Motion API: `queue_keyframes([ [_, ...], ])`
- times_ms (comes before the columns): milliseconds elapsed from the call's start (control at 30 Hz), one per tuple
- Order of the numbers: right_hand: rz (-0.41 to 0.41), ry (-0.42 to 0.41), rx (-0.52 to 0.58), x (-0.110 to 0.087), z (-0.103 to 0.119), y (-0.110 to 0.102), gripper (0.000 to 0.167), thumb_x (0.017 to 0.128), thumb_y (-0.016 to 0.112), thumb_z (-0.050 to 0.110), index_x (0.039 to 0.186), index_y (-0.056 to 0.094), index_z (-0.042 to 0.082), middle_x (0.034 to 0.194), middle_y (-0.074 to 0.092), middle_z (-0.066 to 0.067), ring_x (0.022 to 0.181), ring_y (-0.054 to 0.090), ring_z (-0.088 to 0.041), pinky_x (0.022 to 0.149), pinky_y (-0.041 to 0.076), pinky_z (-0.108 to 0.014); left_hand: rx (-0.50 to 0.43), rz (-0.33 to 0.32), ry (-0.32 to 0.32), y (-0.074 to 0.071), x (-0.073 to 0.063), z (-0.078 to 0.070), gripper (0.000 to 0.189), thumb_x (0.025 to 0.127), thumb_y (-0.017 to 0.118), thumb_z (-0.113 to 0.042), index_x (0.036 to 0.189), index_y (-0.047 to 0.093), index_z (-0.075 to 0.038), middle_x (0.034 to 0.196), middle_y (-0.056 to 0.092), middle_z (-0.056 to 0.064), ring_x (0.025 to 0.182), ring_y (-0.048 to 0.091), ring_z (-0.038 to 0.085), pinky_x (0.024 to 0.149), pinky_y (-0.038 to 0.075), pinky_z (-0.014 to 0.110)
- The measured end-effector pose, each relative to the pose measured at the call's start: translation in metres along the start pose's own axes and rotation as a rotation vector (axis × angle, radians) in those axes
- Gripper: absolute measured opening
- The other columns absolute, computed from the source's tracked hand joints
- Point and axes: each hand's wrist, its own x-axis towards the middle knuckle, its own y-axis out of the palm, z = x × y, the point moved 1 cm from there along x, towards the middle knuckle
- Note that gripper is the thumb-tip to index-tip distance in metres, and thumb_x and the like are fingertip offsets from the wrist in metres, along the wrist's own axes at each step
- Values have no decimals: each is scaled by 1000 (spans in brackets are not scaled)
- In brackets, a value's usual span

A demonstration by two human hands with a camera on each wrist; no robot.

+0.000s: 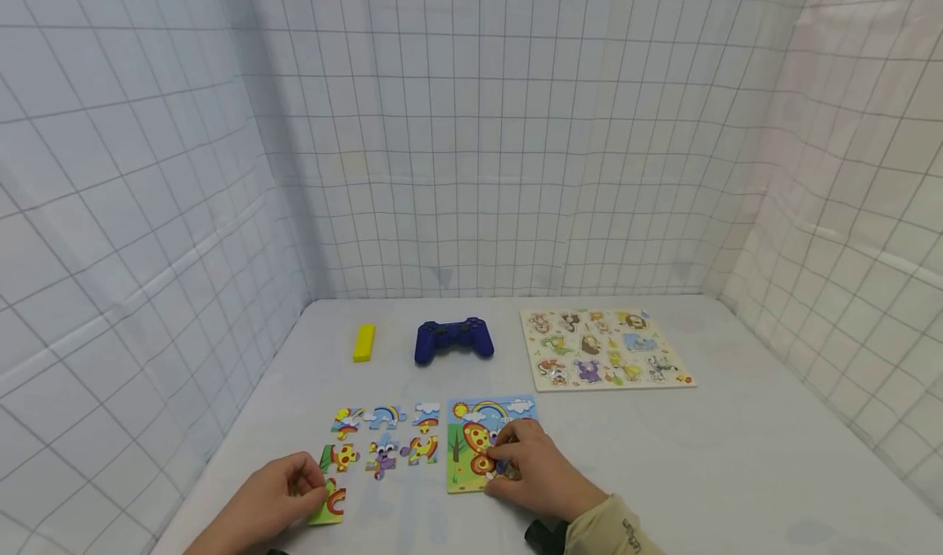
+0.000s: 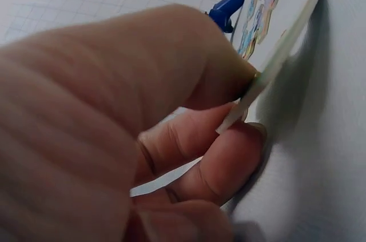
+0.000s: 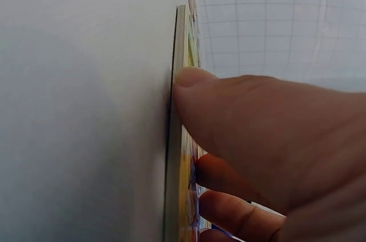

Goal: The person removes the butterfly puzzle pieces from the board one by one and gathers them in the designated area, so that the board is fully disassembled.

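My left hand (image 1: 276, 494) pinches a jigsaw piece (image 1: 336, 502), green with a red arc, at the lower left. In the left wrist view that piece (image 2: 286, 47) shows edge-on, tilted between thumb and fingers. My right hand (image 1: 538, 473) grips the near right part of a picture puzzle board (image 1: 464, 448) with a sun, rainbow and butterfly. In the right wrist view its thumb (image 3: 197, 79) bears on the board's edge (image 3: 178, 42), and bent fingers touch the picture side. The hand hides the board's lower right. Several loose jigsaw pieces (image 1: 383, 454) lie between the hands.
Behind the pieces lie a yellow block (image 1: 364, 343) and a blue game controller (image 1: 453, 340). A cream animal puzzle board (image 1: 604, 350) lies at the back right. Grid-patterned white sheets (image 1: 501, 146) enclose the white table (image 1: 707, 465) at back and sides.
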Motion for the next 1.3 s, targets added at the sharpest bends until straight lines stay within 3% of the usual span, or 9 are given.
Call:
queue_keyframes([
  [300, 3, 1, -7, 1, -2, 2, 46, 90, 78, 48, 127, 74, 21, 123, 54, 10, 116, 46, -13, 102, 43, -41, 149, -81, 23, 4, -3, -6, 26, 90, 79, -36, 89, 61, -17, 71, 57, -7, 65, 48, 3, 63, 38, 24],
  [600, 12, -2, -7, 2, 1, 1, 46, 90, 77, 48, 127, 74, 21, 122, 55, 10, 116, 46, -13, 100, 43, -42, 244, -141, -118, 6, -3, -7, 33, 86, 81, -43, 87, 58, -19, 68, 50, -4, 61, 45, 10, 58, 34, 25],
  [967, 22, -8, 0, 0, 0, 5, 42, 90, 77, 47, 124, 76, 20, 119, 55, 10, 113, 45, -13, 99, 43, -43, 213, -135, -139, 12, -5, -5, 33, 85, 83, -40, 84, 58, -18, 66, 50, -3, 59, 45, 12, 57, 33, 25],
  [1167, 25, -8, -11, -2, 0, 4, 42, 90, 78, 48, 122, 76, 22, 117, 55, 11, 111, 46, -12, 97, 43, -42, 207, -142, -75, 12, -6, -4, 32, 85, 82, -39, 84, 58, -19, 65, 50, -4, 58, 44, 7, 57, 34, 25],
  [1300, 6, -26, -14, 0, -1, 2, 41, 90, 78, 47, 122, 76, 22, 116, 54, 11, 110, 45, -11, 96, 43, -41, 200, -142, -87, 8, -4, -6, 28, 88, 81, -37, 85, 60, -18, 67, 53, -5, 60, 46, 8, 59, 36, 24],
])
